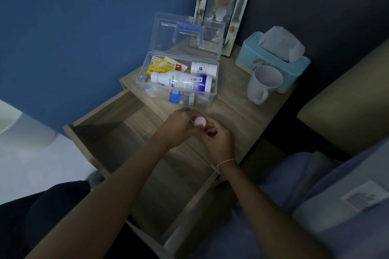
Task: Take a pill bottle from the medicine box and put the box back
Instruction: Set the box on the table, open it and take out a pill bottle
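Observation:
The clear plastic medicine box (212, 92) stands on the wooden nightstand with its lid raised and its blue handle showing. Inside lie a large white bottle (181, 82), a smaller white bottle (203, 69) and yellow packets. In front of the box, over the nightstand's front edge, my left hand (179, 126) and my right hand (219, 140) meet around a small pill bottle with a pale pink cap (200, 121). The left fingers are closed on the cap end; the right hand wraps the body, which is mostly hidden.
The nightstand's drawer (109, 132) is pulled out below my arms. A white mug (263, 84), a teal tissue box (273, 57) and a picture frame (223, 14) stand behind and right of the box. A bed with blue bedding (315, 195) is at right.

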`<move>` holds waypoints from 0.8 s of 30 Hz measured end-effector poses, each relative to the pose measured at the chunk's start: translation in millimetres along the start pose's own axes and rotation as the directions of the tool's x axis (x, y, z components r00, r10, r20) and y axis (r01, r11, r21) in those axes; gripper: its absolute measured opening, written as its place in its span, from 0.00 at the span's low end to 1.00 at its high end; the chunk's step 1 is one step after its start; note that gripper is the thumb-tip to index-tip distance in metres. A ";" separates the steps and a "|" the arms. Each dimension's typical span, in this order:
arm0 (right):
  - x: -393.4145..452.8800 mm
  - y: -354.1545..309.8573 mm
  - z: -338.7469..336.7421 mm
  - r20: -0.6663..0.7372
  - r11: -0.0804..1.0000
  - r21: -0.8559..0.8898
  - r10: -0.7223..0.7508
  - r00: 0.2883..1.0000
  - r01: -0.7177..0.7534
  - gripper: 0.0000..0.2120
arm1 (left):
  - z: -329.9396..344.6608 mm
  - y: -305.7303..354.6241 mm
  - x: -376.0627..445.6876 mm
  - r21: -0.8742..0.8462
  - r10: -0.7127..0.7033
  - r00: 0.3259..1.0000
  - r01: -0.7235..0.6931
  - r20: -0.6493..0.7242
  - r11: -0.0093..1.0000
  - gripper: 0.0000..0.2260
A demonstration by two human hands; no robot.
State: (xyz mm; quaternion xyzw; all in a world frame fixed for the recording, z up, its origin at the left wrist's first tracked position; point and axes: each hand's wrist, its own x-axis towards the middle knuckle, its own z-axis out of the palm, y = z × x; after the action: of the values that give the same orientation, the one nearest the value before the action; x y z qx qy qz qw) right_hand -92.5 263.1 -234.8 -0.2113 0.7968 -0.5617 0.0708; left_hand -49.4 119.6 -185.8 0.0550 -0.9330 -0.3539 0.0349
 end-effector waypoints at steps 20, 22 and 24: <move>-0.7 3.2 3.2 -0.127 0.999 -0.041 0.019 0.992 -0.024 0.06 | -4.8 18.2 10.9 0.172 -0.012 1.000 0.009 0.014 0.985 0.14; 0.2 4.1 3.2 -0.140 0.998 -0.059 0.029 0.990 -0.037 0.06 | -4.5 16.9 11.7 0.186 -0.003 1.000 0.005 -0.011 0.983 0.14; 1.2 4.9 3.2 -0.155 0.998 -0.054 0.030 0.987 -0.038 0.06 | -6.9 15.7 11.9 0.109 0.014 1.000 -0.016 0.018 0.994 0.14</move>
State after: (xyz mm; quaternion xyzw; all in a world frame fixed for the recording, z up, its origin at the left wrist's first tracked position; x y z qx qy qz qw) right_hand -93.8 261.2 -240.4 -0.1555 0.8191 -0.5520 0.0125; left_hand -61.8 125.2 -170.0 0.0467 -0.9516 -0.3025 0.0266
